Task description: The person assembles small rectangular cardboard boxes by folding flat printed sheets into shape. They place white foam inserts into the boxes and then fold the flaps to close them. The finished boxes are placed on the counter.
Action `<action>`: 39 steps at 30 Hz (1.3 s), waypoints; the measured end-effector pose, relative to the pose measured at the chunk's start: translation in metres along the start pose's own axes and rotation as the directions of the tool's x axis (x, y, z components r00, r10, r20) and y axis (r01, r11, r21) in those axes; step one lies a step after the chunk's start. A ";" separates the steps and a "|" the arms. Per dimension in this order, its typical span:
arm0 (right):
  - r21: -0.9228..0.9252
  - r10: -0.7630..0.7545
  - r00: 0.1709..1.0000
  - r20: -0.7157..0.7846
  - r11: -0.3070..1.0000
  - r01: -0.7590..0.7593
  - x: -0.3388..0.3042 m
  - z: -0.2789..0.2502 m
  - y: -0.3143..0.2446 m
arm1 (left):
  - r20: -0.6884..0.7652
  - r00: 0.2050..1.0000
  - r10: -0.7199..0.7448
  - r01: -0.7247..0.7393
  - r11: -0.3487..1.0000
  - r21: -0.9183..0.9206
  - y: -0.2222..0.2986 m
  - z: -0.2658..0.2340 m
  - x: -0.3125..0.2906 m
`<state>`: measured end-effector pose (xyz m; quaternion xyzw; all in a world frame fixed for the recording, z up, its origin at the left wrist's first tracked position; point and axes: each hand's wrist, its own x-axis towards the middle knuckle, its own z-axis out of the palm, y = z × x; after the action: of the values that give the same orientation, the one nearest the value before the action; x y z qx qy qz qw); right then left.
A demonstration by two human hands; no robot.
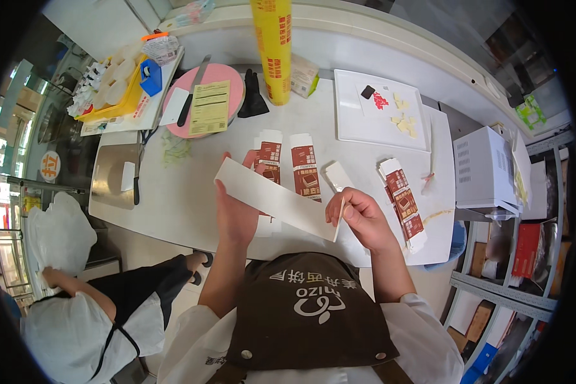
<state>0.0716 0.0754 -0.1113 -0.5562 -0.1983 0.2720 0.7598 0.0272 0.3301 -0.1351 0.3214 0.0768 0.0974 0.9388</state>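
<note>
A long white cardboard piece (275, 200) is held up over the table edge, slanting down from left to right. My left hand (232, 214) grips its left end, thumb on the near side and fingers partly hidden behind it. At the other end my right hand (365, 217) pinches a narrow edge or flap between thumb and fingers. Behind the cardboard lie brown-and-white printed cartons, one partly covered (270, 155) and one beside it (307, 168). Another brown carton (403, 201) lies to the right of my right hand. A small white strip (341, 175) rests just beyond that hand.
A pink round board (232, 83) at the back left carries a knife and a yellow paper. Nearby stand a yellow film roll (274, 57), black gloves (253, 96) and a white tray (352, 121) with small pieces. Another person (102, 320) is at the left.
</note>
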 end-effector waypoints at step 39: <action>-0.669 -0.281 0.949 0.142 0.679 0.301 0.023 0.063 -0.033 | -0.119 0.992 0.034 0.095 0.409 0.908 0.039 0.062 -0.023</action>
<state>0.0575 0.1283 -0.0614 -0.7536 -0.3807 0.0634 0.5322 0.0126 0.3184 -0.0603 0.7721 0.1789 0.0417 0.6084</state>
